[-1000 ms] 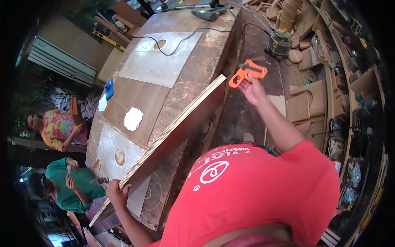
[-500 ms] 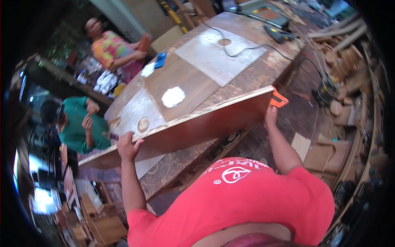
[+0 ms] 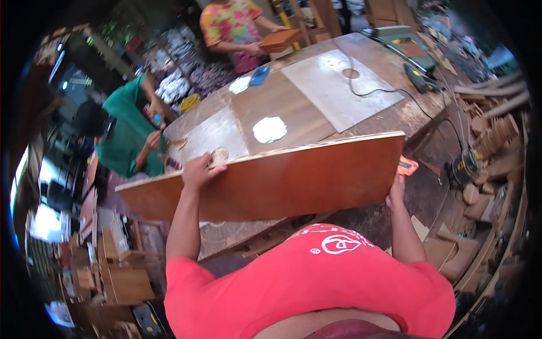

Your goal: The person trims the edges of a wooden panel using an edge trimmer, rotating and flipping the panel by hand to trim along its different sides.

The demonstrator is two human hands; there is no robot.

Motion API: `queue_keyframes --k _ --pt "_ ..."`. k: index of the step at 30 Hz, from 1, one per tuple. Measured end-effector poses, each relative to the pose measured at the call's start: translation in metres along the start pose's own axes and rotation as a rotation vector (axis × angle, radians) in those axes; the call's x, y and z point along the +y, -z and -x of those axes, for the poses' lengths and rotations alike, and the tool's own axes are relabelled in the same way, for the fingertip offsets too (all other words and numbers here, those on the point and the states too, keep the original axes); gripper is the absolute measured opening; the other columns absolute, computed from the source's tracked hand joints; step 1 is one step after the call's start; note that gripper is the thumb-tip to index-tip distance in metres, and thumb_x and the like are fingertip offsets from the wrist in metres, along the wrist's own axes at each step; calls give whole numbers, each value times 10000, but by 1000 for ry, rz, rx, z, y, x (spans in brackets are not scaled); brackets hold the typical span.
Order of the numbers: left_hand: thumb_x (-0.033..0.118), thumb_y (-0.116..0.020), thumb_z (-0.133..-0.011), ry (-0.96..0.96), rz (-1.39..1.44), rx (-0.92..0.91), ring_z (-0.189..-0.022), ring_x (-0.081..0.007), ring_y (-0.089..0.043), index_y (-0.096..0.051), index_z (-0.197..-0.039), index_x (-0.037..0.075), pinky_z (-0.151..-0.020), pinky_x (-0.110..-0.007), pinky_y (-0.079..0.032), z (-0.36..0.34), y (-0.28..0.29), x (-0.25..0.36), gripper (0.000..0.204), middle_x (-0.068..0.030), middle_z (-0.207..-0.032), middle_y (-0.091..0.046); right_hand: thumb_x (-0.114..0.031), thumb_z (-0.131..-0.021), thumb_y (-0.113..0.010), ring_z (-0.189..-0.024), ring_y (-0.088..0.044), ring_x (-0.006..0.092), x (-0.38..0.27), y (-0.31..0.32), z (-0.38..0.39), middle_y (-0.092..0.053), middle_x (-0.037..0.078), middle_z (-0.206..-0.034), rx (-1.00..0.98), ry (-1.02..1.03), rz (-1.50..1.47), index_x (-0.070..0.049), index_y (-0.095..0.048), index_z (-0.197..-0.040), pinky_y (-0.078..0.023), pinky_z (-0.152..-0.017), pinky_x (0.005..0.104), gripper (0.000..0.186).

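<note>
A reddish-brown plywood board point(image 3: 293, 181) stands on edge across my front, near side of the worktable point(image 3: 423, 108). My left hand point(image 3: 197, 172) is closed over its top edge, left of the middle. At the board's right end is my right hand point(image 3: 395, 193), gripping an orange hand tool point(image 3: 407, 165) beside that edge; some fingers are hidden there. On the table behind the board lie pale sheets point(image 3: 350, 101), white scalloped pieces point(image 3: 270, 129) and a blue flat object point(image 3: 258, 77).
A co-worker in green point(image 3: 127, 135) stands at the left end; another in a patterned shirt point(image 3: 228, 31) holds reddish-brown pieces behind the table. A corded power tool point(image 3: 420, 78) lies on the right part. A canister vacuum point(image 3: 463, 166) and wood offcuts point(image 3: 499, 138) crowd the right.
My right hand with the orange tool has come down to the board's right end. The board has turned from diagonal to nearly crosswise in view, showing more of its face.
</note>
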State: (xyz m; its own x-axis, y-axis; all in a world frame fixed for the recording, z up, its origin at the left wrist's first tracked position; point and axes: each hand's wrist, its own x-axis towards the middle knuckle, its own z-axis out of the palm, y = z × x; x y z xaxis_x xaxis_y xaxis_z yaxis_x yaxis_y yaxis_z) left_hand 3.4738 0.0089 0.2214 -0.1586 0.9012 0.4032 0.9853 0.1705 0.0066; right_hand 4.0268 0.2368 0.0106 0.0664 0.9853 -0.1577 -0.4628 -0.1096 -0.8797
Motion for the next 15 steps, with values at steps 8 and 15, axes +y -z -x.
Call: queue_keyframes --k 8,15 --pt "784 -552 -725 83 110 -247 -765 -364 -648 -629 -862 118 -665 -463 -490 -24 -9 10 685 -165 -772 -660 -299 -946 -559 -1134 -574 263 -3 24 28 -526 99 -1282 -51 -251 189 -113 -402 -1360 -509 -921 411 480" --pt "787 -525 -744 89 75 -362 -807 -366 -637 -627 -866 118 -707 -471 -481 -32 -36 6 688 -151 -761 -654 -251 -957 -534 -1107 -597 256 7 33 22 -555 107 -1258 99 -332 266 -96 -419 -1342 -527 -901 425 431"
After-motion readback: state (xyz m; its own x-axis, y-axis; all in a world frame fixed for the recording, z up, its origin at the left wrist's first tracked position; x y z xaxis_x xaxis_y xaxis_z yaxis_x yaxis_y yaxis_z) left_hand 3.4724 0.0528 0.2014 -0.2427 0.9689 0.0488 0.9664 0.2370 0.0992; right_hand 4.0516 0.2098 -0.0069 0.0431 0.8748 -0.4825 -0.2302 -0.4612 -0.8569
